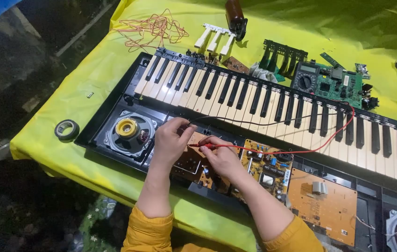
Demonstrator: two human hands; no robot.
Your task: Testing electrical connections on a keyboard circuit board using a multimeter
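Observation:
An opened electronic keyboard [254, 100] lies on a yellow-covered table, its circuit boards bared below the keys. My left hand [170, 140] pinches a black test probe [194, 124] against a brown circuit board [194, 161]. My right hand [222, 156] holds a red test probe [203, 146] on the same board. Red [343, 130] and black [254, 122] leads run across the keys to a multimeter [306, 78] behind the keyboard.
A speaker with a yellow centre [128, 130] sits left of my hands. A power board [267, 170] and an orange board [322, 205] lie to the right. Tape roll [67, 129], tangled wires [149, 29], loose white keys [215, 39], green board [341, 86] rest on the yellow cloth [109, 65].

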